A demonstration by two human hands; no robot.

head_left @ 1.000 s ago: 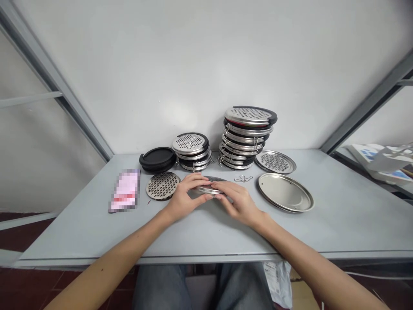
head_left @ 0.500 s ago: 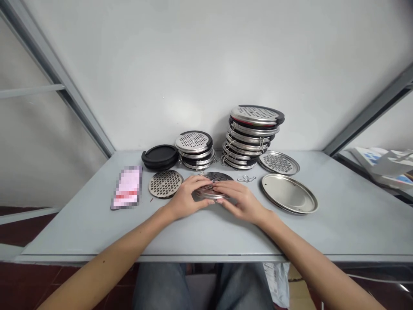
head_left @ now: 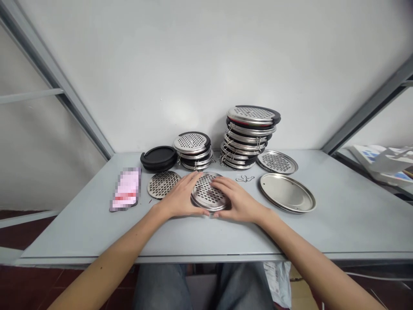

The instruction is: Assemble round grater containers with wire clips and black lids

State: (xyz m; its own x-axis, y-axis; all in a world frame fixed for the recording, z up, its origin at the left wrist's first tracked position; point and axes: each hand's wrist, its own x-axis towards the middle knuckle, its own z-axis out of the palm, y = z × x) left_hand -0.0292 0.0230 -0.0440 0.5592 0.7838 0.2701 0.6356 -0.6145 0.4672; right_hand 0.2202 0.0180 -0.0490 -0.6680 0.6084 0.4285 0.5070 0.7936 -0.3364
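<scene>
Between my hands, on the grey table, sits a round metal grater plate (head_left: pixel 209 193) with slotted holes and a bright rim. My left hand (head_left: pixel 183 196) curves round its left edge, thumb at the near side. From the right, my right hand (head_left: pixel 237 198) holds the rim, its fingers reaching over the top and its thumb at the front. The two thumbs nearly meet. A flat perforated disc (head_left: pixel 163 184) lies just left of my left hand, partly covered by it. Beyond my right hand are loose wire clips (head_left: pixel 245 178).
Farther back stand a tall stack of graters (head_left: pixel 250 137), a shorter stack (head_left: pixel 193 150) and black rings (head_left: pixel 158 157). To the right lie shallow metal lids (head_left: pixel 287 192) and another grater plate (head_left: pixel 278 162). A blurred pink phone-shaped item (head_left: pixel 126 188) lies left.
My hands have moved apart from over the top of the grater plate to its sides, so more of its slotted face shows. The view has shifted slightly.
</scene>
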